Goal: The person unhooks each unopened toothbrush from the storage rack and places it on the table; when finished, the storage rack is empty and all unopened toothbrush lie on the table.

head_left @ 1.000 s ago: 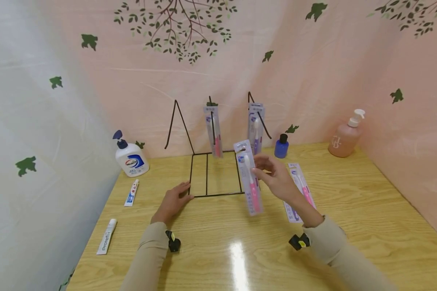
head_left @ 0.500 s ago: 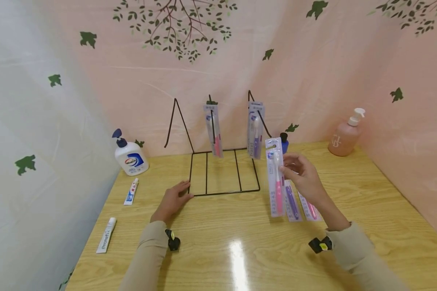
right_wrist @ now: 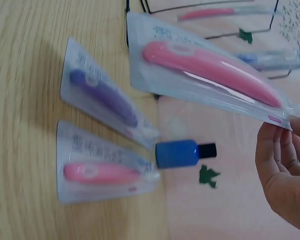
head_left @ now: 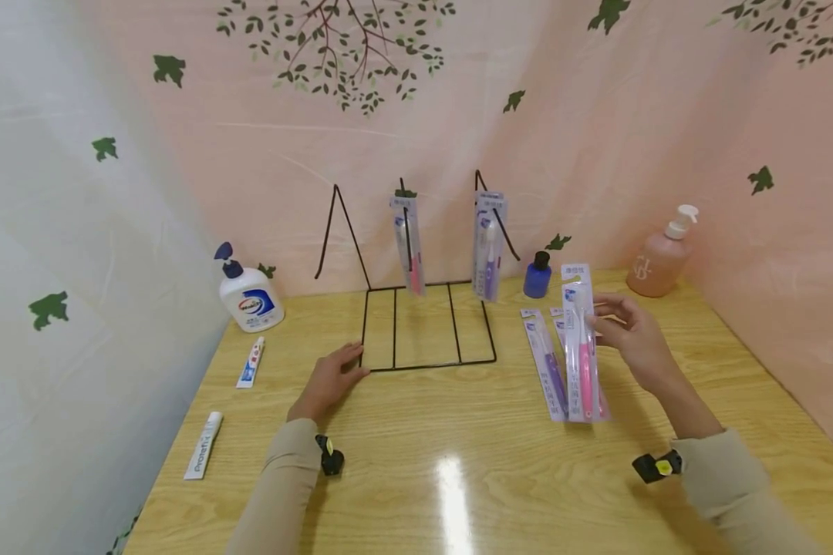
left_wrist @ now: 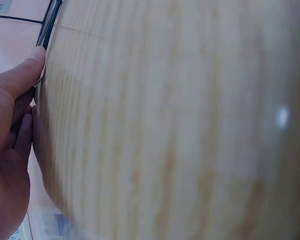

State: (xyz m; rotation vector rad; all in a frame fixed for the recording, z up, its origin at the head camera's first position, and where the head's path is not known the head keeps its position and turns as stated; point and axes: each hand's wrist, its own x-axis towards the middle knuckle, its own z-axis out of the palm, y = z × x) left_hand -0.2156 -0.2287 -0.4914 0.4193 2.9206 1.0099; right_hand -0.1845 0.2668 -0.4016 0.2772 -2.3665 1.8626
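Note:
In the head view my right hand (head_left: 635, 343) pinches the edge of a packaged pink toothbrush (head_left: 578, 324), upright and raised over the right side of the table. Behind it, partly hidden, lies another pink toothbrush pack (right_wrist: 102, 172), with a purple toothbrush pack (head_left: 544, 366) to its left. My left hand (head_left: 328, 379) grips the front left corner of a black wire rack (head_left: 426, 366), thumb against the wire in the left wrist view. On the rack's middle hook hangs a pink toothbrush pack (head_left: 408, 247); purple toothbrush packs (head_left: 488, 247) hang on its right hook.
A blue bottle (head_left: 537, 277) stands right of the rack, and a pink pump bottle (head_left: 654, 262) at the back right. At the left are a white pump bottle (head_left: 252, 301) and two tubes, one small (head_left: 251, 362) and one white (head_left: 204, 447). A patterned curtain (head_left: 284, 154) hangs behind.
My right hand has carried the pink toothbrush pack rightward from in front of the rack to above the packs on the table. My left hand has stayed at the rack's corner.

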